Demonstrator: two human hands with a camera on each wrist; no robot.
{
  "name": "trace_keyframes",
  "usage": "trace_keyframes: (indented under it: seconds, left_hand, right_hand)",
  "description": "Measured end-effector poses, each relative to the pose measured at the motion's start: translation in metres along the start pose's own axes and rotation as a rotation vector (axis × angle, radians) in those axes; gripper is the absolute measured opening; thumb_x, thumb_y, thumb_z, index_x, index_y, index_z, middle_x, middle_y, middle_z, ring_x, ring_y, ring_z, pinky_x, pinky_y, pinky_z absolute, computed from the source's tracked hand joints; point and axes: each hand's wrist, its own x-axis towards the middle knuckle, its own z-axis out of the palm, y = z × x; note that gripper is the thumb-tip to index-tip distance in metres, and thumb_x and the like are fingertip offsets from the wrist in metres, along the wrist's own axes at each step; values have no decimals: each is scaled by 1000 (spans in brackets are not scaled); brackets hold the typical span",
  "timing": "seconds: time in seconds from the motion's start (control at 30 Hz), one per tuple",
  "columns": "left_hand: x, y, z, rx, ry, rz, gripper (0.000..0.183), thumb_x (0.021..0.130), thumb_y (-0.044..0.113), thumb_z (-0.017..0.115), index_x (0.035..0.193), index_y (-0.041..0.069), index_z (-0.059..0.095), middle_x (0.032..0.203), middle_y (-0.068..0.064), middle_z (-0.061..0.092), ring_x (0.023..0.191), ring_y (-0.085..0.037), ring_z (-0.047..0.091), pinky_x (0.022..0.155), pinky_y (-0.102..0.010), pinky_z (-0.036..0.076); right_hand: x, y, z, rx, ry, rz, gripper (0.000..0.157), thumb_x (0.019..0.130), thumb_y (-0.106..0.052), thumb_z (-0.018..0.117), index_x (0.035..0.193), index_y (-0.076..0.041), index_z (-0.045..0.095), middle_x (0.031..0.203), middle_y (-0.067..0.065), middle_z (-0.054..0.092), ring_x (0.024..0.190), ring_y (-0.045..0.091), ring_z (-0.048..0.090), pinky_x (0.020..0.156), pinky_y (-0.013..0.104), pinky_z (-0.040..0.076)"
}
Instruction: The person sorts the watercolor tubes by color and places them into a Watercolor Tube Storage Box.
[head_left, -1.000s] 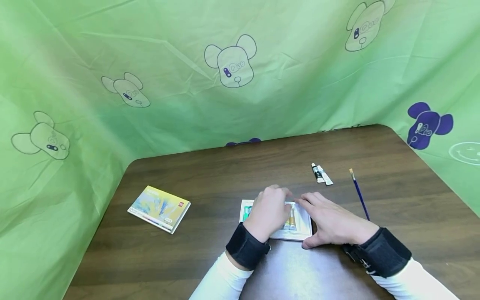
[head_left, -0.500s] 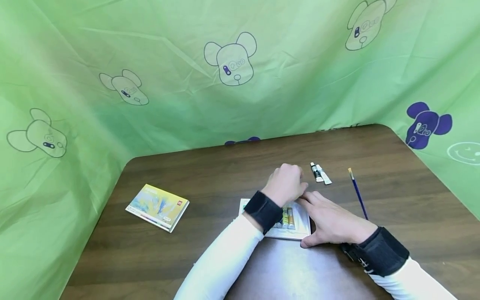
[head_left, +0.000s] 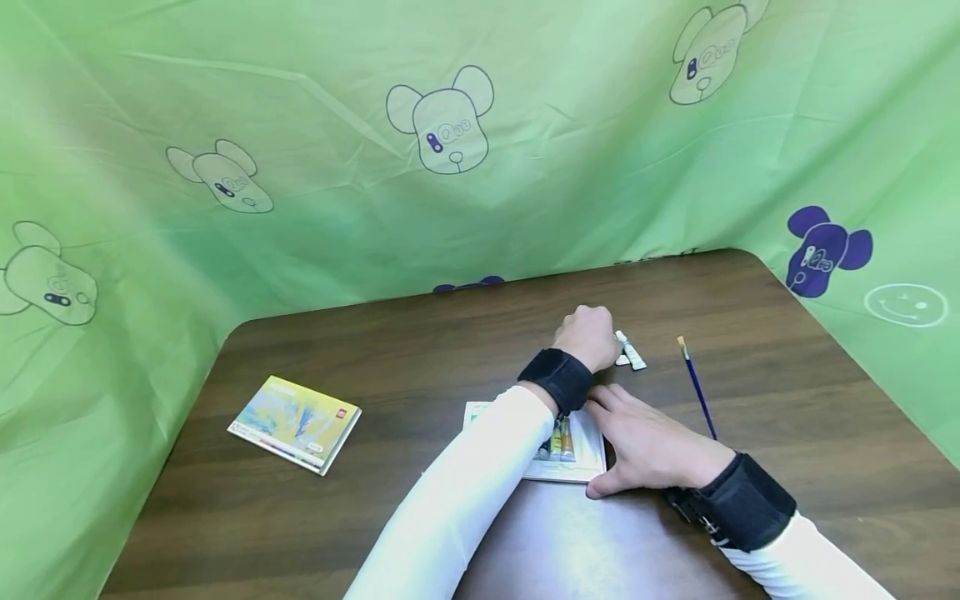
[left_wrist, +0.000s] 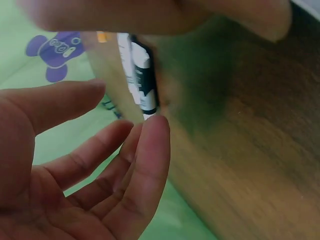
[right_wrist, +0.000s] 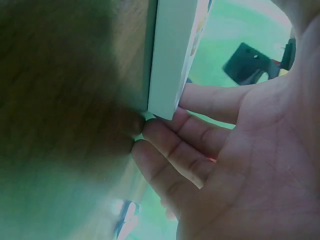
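My left hand (head_left: 588, 337) reaches over the table beside two small paint tubes. In the left wrist view its fingers are loosely bent, with a fingertip close to the end of the black-and-white paint tube (left_wrist: 145, 80); whether they touch cannot be told. The white paint tube (head_left: 632, 352) lies alongside it, while my left hand hides most of the black one from the head view. My right hand (head_left: 648, 442) grips the right side of a white paint box (head_left: 588, 433), thumb at the near corner and fingers at the far one. Several paint tubes (head_left: 557, 444) lie in the box, partly covered by my left forearm.
A yellow illustrated box lid (head_left: 296, 421) lies at the left of the brown table (head_left: 390, 358). To the right is a blue-handled paintbrush (head_left: 697, 387). A green printed cloth (head_left: 315, 217) hangs around the table's back and sides.
My left hand has moved from above the paint box, away and to the right, to the two loose tubes. My right hand stays at the box. The head view has shifted slightly.
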Motion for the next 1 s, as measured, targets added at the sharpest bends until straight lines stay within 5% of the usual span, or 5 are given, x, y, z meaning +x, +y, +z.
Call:
trace_keyframes:
  seconds: [0.4, 1.0]
  left_hand:
    - [16, 5, 16, 32, -45, -67, 18, 82, 40, 65, 82, 22, 66, 100, 2, 65, 87, -16, 62, 67, -31, 49]
    - [22, 13, 8, 110, -73, -50, 9, 84, 28, 61, 87, 22, 67, 96, 4, 67, 79, -14, 62, 63, -30, 49]
  right_hand:
    - [1, -2, 2, 13, -34, 38, 113, 54, -66, 76, 138, 1, 42, 134, 14, 46, 126, 32, 42, 101, 44, 39]
    - [0, -1, -1, -4, -11, 19, 109, 53, -62, 77, 136, 0, 46, 131, 9, 47, 121, 25, 43, 99, 40, 40]
